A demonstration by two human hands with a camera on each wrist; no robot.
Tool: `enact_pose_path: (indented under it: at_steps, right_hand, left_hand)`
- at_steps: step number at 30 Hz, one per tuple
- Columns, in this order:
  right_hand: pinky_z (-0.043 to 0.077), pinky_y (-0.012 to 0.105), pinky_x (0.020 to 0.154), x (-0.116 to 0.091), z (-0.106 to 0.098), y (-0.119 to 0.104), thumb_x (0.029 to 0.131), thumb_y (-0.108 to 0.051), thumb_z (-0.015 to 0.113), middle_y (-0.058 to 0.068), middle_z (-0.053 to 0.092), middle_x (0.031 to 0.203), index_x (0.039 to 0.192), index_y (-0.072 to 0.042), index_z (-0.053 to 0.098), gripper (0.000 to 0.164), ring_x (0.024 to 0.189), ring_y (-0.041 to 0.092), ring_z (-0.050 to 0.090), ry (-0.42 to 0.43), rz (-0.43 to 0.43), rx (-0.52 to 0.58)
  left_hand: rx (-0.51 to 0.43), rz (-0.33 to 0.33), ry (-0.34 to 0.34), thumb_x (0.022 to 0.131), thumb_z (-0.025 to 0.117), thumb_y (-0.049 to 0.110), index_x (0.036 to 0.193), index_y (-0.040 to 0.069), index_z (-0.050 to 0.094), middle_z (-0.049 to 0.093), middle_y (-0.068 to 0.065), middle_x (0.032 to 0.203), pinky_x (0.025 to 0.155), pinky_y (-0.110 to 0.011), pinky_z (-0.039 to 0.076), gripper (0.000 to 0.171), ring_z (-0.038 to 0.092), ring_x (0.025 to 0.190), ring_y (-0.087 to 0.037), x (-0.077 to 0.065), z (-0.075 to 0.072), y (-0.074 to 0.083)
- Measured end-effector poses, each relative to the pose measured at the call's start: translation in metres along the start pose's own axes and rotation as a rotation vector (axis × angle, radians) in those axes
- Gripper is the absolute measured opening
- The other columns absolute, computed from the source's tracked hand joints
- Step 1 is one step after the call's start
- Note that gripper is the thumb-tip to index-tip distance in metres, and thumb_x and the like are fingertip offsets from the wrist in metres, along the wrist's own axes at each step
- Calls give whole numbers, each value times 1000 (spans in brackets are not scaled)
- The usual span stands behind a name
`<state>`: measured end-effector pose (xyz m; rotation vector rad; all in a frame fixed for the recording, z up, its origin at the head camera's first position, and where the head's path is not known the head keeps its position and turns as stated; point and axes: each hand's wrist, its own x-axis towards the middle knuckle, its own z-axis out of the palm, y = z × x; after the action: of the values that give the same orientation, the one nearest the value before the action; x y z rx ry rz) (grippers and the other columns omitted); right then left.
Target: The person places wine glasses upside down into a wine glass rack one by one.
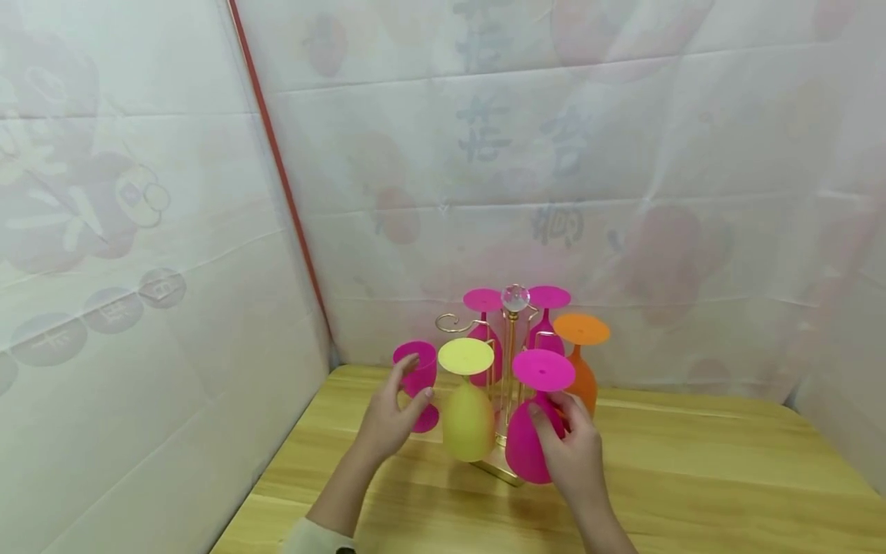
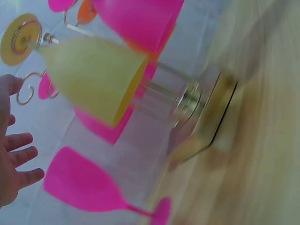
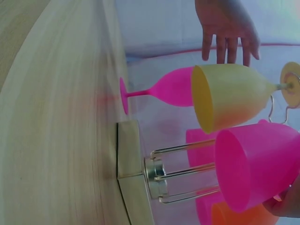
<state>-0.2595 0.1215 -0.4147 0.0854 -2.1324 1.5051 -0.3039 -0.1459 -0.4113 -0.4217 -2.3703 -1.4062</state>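
My left hand (image 1: 388, 419), its fingers spread, is beside an upright pink goblet (image 2: 84, 183) standing on the table. In the left wrist view a gap shows between the fingertips and that goblet. With thumb and fingers, my right hand (image 1: 577, 454) holds a second pink goblet (image 1: 524, 448), upside down at the front of a gold wire rack (image 1: 511, 362). A yellow goblet (image 1: 467, 423) hangs inverted between the two hands. One orange goblet (image 1: 583, 369) hangs behind the right hand, which partly covers it.
Two more pink goblets (image 1: 482, 300) (image 1: 549, 297) hang upside down at the back of the rack. A clear ball (image 1: 515, 297) tops its post, and a gold base (image 3: 129, 164) stands on the wooden table (image 1: 692, 477). Printed cloth walls (image 1: 443, 169) enclose the table's back and sides.
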Motion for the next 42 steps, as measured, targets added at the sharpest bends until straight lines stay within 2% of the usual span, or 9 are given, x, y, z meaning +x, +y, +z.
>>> enact_pose_path:
  at_steps: [2,5,9,15,23,30,35,39,42]
  right_hand:
    - [55,25,86,0,0,0,93,-23,68,-4,61,116,121,-10,63,31,104,9,59,6,5,-8]
    - [52,18,84,0,-2,0,93,-23,68,-6,61,116,121,-12,64,30,104,6,58,14,1,-12]
    - [53,21,83,-1,-3,-1,93,-23,68,-5,61,116,120,-12,64,29,103,9,58,13,-5,-12]
    - [55,25,82,-3,-2,-5,94,-23,67,0,62,116,118,-11,65,28,103,15,59,5,-21,19]
    - [56,24,79,-4,3,-4,93,-21,68,-4,61,114,116,-13,65,24,101,12,58,0,-8,15]
    - [53,19,80,-3,3,-3,93,-22,69,-5,62,115,116,-14,65,25,103,9,57,13,4,-5]
    - [55,23,79,-3,4,-5,93,-21,68,-4,61,115,116,-14,65,24,102,12,57,3,15,4]
    - [57,25,78,-4,4,-6,94,-22,68,-1,61,116,117,-12,65,25,101,15,57,-11,14,12]
    - [56,24,79,-4,4,-5,93,-22,68,-1,62,116,117,-11,65,26,101,15,58,-13,3,14]
  left_hand:
    - [99,5,-5,94,61,47,149,28,39,47,-4,149,104,-62,41,62,46,135,-34,7,-9,1]
    - [221,68,-15,94,62,44,150,20,38,46,-7,150,106,-60,40,66,43,138,-33,21,-18,-1]
    - [364,134,-47,94,63,39,150,13,39,45,-11,151,110,-56,38,67,41,140,-33,39,-20,-9]
    - [545,109,-137,95,56,51,153,11,35,34,-12,157,116,-56,29,73,29,146,-34,60,-14,-28]
    - [656,69,-201,93,58,51,154,7,30,30,-18,158,117,-62,18,80,22,148,-38,69,-9,-47]
    - [767,73,-219,91,54,60,155,9,29,33,-18,157,116,-64,19,85,24,148,-37,78,-7,-49]
    - [803,55,-241,91,49,65,154,9,31,34,-16,157,117,-62,21,86,25,148,-34,82,-7,-48]
    - [826,38,-277,93,50,61,153,7,33,34,-15,157,118,-57,24,82,27,148,-33,82,-6,-50]
    - [854,55,-284,95,51,58,151,6,36,38,-16,155,117,-54,28,78,31,145,-34,81,-5,-52]
